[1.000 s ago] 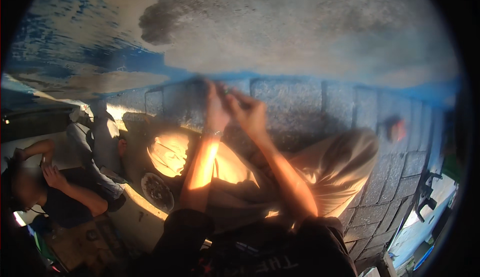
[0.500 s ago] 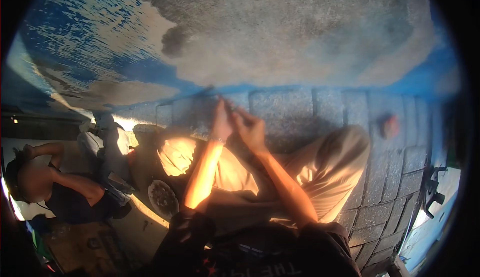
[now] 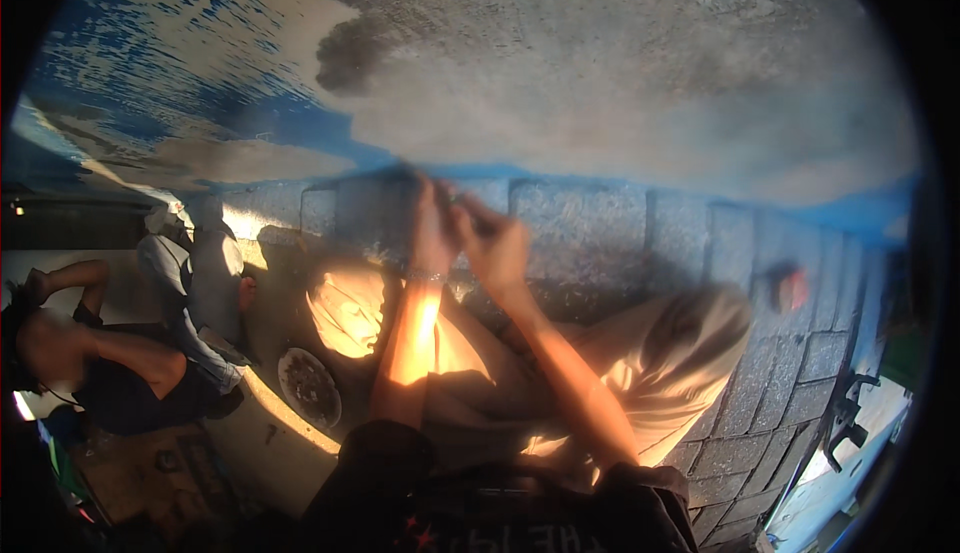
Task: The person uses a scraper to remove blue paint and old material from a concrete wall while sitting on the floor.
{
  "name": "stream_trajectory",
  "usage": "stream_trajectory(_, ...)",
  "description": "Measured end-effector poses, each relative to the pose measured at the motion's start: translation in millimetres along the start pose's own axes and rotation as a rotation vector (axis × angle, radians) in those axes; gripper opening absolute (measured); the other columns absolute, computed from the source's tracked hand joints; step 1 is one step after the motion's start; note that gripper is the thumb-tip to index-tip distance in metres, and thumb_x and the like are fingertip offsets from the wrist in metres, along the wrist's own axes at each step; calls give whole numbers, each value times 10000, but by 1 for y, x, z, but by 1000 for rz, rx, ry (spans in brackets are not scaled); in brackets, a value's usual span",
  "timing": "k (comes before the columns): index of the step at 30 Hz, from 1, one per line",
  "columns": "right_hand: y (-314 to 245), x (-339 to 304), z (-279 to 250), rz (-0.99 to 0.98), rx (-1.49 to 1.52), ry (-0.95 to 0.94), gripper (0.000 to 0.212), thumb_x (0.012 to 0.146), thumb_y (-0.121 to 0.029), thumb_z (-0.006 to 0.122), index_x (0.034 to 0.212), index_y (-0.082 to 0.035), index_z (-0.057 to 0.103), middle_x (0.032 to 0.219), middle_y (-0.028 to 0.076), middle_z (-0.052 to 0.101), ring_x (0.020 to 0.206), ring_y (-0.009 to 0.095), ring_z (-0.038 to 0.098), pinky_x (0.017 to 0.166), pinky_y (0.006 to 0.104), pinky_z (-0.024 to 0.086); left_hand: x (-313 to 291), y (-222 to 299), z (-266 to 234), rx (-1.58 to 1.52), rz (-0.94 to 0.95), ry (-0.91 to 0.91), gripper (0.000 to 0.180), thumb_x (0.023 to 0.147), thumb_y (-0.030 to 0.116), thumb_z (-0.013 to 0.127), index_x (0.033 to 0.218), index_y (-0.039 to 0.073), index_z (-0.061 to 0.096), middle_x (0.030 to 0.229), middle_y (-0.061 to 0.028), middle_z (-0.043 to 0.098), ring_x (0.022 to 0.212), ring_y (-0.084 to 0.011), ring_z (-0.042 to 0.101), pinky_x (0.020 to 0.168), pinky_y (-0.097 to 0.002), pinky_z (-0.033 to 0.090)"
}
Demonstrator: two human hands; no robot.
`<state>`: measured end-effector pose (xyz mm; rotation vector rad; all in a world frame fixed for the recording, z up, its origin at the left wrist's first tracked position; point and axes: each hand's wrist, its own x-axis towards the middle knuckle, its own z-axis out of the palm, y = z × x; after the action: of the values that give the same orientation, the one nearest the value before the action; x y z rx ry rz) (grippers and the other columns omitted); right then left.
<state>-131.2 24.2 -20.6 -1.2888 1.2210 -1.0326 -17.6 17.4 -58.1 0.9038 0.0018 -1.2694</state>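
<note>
Paving lies below — left fingers, right fingers bunched, grip blurred.

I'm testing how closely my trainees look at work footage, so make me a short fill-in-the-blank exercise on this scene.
1. The left hand and right hand are close to each ___.
2. A bracelet circles the person's ___ wrist.
3. The paint along the foot of the wall is ___.
4. The small blurred thing on the paving, beyond the right knee, is coloured ___.

Missing words: other; left; blue; red.
</note>
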Motion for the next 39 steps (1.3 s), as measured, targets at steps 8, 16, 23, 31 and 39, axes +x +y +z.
stream_trajectory(8,19,-22,17,-122,120,10,286,826,-209,657,1038,-16,672,811,264,627,780,314,671,611,329,512,2,13,-23,108,-28,56,388,967,430,416,761,101,423,648,3,412,668,-172,421,721,-329,443)
stream_trajectory(16,34,-19,-2,-20,168,-27,322,823,-206,668,1066,5,656,929,245,656,849,208,675,705,290,512,-10,-4,2,87,-103,113,419,944,471,448,759,96,425,668,-14,419,677,-200,428,767,-363,446)
stream_trajectory(23,42,-9,10,7,297,-55,306,828,-175,675,1062,22,653,1023,214,660,970,157,624,844,272,472,-2,-1,-3,70,-7,125,440,891,506,517,801,84,431,728,-20,405,701,-215,435,748,-386,455)
stream_trajectory(31,19,-10,15,84,211,-104,296,824,-165,684,1051,22,657,974,221,669,920,151,635,793,261,489,-2,14,-13,-28,-30,26,366,928,468,489,794,129,518,630,12,471,624,-164,493,675,-338,463)
stream_trajectory(39,11,-17,18,-12,291,-105,287,835,-129,672,1068,37,642,995,209,669,926,114,610,792,247,485,-20,23,9,43,20,33,409,920,489,489,765,111,508,637,8,460,621,-165,491,648,-322,456)
